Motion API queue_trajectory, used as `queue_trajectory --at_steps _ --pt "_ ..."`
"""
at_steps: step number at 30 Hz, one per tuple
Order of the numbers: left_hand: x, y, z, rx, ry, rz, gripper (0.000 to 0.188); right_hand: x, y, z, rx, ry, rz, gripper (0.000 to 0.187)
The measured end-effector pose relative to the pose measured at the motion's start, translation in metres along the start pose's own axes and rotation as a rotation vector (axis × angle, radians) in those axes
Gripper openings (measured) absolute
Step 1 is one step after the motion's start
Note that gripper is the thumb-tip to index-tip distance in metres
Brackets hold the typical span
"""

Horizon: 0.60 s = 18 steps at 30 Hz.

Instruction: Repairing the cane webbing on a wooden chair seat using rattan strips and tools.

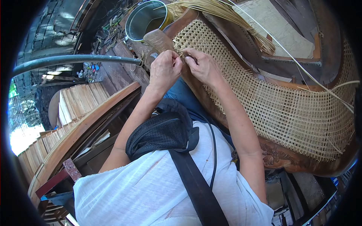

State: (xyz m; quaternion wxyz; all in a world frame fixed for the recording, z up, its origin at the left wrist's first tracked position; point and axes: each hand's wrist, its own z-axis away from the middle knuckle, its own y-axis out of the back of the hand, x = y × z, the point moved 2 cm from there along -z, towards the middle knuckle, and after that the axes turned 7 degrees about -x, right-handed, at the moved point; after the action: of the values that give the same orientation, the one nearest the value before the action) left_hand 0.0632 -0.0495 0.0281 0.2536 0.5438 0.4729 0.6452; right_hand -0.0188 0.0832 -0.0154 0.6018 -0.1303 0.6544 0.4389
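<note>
Cane webbing (286, 101) fills a carved wooden chair frame (301, 162) that lies tilted across the person's lap, its dark carved rail nearest the body and the woven panel running up and away to the right. Closest to the camera is the person's white shirt (151, 192), crossed by a black strap (192, 180) that carries a black mesh pouch (162, 132) on the chest (a thin black cord runs beside it).

Both forearms reach up from there to the far left corner of the woven panel. The left hand (164, 69) is closed, fingers pinched on a thin cane strand (181, 54) right at the edge of the weave. The right hand (203, 67) is closed too, touching the left, with its fingertips pressed on the same strand and on the frame's edge.

Beyond the hands lies a bundle of loose cane strips (226, 15), fanned over the top of the frame, with a few long strands trailing to the right. Just left of it stands a metal bucket (145, 19). Left of the person lie curved wooden planks (79, 124) and a grey pipe (71, 59).
</note>
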Motion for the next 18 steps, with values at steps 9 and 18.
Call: queue_trajectory --at_steps 9,18 --pt "-0.003 0.007 -0.023 -0.164 -0.107 -0.266 0.015 0.014 0.01 -0.003 0.013 0.015 0.056 0.031" --pt "-0.013 0.016 -0.038 -0.293 -0.21 -0.227 0.013 -0.009 0.029 -0.016 -0.137 -0.155 0.415 0.022"
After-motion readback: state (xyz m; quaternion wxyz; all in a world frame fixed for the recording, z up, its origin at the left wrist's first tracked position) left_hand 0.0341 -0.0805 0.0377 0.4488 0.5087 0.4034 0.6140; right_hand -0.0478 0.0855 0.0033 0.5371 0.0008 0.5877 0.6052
